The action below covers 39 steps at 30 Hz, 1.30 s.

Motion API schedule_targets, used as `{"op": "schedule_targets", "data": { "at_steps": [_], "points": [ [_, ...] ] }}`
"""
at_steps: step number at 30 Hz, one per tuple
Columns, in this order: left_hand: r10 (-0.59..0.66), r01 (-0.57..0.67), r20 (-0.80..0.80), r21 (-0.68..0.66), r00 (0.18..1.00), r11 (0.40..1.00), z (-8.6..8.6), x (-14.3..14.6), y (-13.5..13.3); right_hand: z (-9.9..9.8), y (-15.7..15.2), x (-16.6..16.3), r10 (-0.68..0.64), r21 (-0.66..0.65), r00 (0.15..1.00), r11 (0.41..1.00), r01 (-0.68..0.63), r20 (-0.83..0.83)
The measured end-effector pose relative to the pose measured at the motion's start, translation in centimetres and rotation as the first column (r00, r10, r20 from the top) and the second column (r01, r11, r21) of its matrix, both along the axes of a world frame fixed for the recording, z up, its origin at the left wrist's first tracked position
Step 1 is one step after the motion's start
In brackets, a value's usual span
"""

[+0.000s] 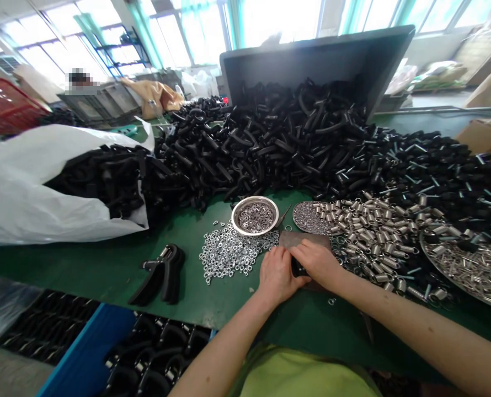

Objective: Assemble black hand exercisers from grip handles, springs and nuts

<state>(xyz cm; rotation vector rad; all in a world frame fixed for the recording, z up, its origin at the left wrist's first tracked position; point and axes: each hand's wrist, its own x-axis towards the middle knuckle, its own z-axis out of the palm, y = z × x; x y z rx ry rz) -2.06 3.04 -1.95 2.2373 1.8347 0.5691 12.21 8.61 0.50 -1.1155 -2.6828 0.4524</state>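
My left hand and my right hand meet over a small brown board on the green table. Both are closed around a small black part held between them. A loose heap of small silver washers lies just left of my left hand. Behind it stands a round metal bowl with more small rings. Silver coil springs are scattered to the right of my right hand.
A huge pile of black handles spills from a tipped grey bin. A white bag of handles lies left. An assembled black hand grip rests on the table. A metal tray of pins sits right; a blue crate stands below.
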Motion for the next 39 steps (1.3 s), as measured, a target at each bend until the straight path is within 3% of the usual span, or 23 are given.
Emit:
{"op": "schedule_targets", "data": {
  "at_steps": [4,7,10,15,21,24,26,27,29,31,33,36,39],
  "points": [
    [-0.022,0.022,-0.019,0.02,1.0,1.0,0.2,0.0,-0.2,-0.3,4.1,1.8,-0.137,0.032,0.991,0.99,0.136,0.011],
    [-0.021,0.022,-0.025,0.021,0.999,1.0,0.4,0.0,-0.4,-0.9,8.2,2.9,-0.303,0.085,0.952,0.95,0.299,0.033],
    [-0.01,0.01,-0.011,0.012,1.0,1.0,0.4,0.1,-0.4,-1.8,10.7,3.2,-0.375,0.09,0.925,0.925,0.369,0.065],
    [0.006,-0.006,0.028,0.006,1.0,1.0,0.2,0.3,-0.4,-2.7,11.3,3.1,-0.413,0.02,0.91,0.911,0.413,0.033],
    [-0.052,0.052,0.057,-0.004,0.997,0.999,0.5,0.2,-0.3,-2.3,10.5,3.5,-0.485,-0.17,0.852,0.873,0.458,-0.195],
    [-0.005,0.014,0.233,-0.038,0.972,0.999,0.6,0.1,0.1,-1.9,9.5,3.9,-0.516,-0.315,0.785,0.85,0.421,-0.343],
    [0.127,-0.065,0.502,-0.138,0.855,0.988,0.8,-0.2,0.6,-1.4,8.3,4.1,-0.535,-0.393,0.726,0.836,0.382,-0.433],
    [0.216,-0.088,0.646,-0.225,0.732,0.97,0.9,-0.3,0.8,-1.0,7.6,4.2,-0.541,-0.423,0.698,0.831,0.361,-0.469],
    [0.403,-0.04,0.826,-0.422,0.394,0.906,1.3,-0.5,1.3,-0.1,5.9,4.2,-0.55,-0.47,0.65,0.824,0.317,-0.525],
    [0.563,0.081,0.823,-0.568,0.077,0.819,1.7,-0.6,1.5,0.6,4.0,3.8,-0.575,-0.549,0.592,0.798,0.251,-0.565],
    [0.67,0.189,0.732,-0.646,-0.123,0.74,2.1,-0.4,1.5,1.1,2.2,3.2,-0.612,-0.63,0.539,0.755,0.181,-0.579],
    [0.727,0.291,0.64,-0.667,-0.248,0.686,2.5,0.0,1.1,1.0,0.2,2.1,-0.612,-0.664,0.559,0.735,0.14,-0.559],
    [0.733,0.36,0.619,-0.639,-0.282,0.679,2.8,0.4,0.8,0.4,-0.5,1.5,-0.522,-0.558,0.625,0.814,0.161,-0.581]
  ]
}}
